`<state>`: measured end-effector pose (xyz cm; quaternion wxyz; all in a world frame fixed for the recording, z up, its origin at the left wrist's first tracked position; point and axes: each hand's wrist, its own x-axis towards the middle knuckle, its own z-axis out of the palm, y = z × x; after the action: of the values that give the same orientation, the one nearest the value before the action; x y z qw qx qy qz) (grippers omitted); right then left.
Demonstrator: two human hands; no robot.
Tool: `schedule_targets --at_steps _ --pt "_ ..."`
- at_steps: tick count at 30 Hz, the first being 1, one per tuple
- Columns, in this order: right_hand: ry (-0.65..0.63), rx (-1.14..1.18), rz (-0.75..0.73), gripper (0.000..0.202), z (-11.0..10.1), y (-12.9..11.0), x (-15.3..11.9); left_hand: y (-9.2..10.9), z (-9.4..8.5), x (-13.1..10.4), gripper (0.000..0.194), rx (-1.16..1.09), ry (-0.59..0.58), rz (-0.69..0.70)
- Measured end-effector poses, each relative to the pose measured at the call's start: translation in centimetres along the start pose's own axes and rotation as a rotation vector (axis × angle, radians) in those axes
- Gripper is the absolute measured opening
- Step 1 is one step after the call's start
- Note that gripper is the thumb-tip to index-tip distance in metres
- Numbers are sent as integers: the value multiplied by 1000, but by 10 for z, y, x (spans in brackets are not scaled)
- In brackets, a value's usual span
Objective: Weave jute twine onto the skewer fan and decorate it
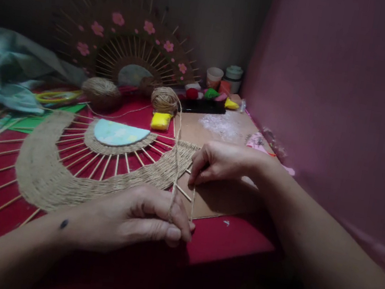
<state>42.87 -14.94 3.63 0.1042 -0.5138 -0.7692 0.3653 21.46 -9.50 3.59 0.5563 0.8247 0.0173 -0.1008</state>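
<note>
A woven twine fan [99, 188] with thin wooden sticks and a light blue half-disc [121, 134] lies on the red cloth. My left hand [153, 216] is closed at the front edge of the weave, with twine [176, 161] looped over its fingers. That twine runs up to a ball of twine [165, 100] behind the fan. At the fan's right end my right hand [211, 162] pinches the twine beside a stick. A short length of twine hangs between both hands. The fingertips of my right hand partly hide the weave's end.
Brown board [220, 202] lies under the right end. Behind are a yellow packet [160, 121], a second twine ball [100, 93], a black tray [203, 106], cups [214, 77] and a flowered fan [114, 36]. Light blue fabric [5, 63] lies left; a pink wall [345, 114] rises right.
</note>
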Motion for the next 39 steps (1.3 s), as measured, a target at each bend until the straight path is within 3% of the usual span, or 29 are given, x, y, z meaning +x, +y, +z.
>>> schedule_targets --at_steps 8,15,21,29,39 --pt "14 26 45 3 2 0 2 6 -14 -12 24 9 8 -228" --pt "40 -13 16 12 7 1 6 11 -23 -20 16 261 6 -101" --pt "-15 4 0 12 7 0 4 15 -11 -11 21 271 -211 -36" --pt "-6 -113 37 24 10 -5 5 3 -2 -6 25 346 -233 -67" --pt "-55 -136 76 27 9 -13 3 4 6 -4 25 411 -374 -34"
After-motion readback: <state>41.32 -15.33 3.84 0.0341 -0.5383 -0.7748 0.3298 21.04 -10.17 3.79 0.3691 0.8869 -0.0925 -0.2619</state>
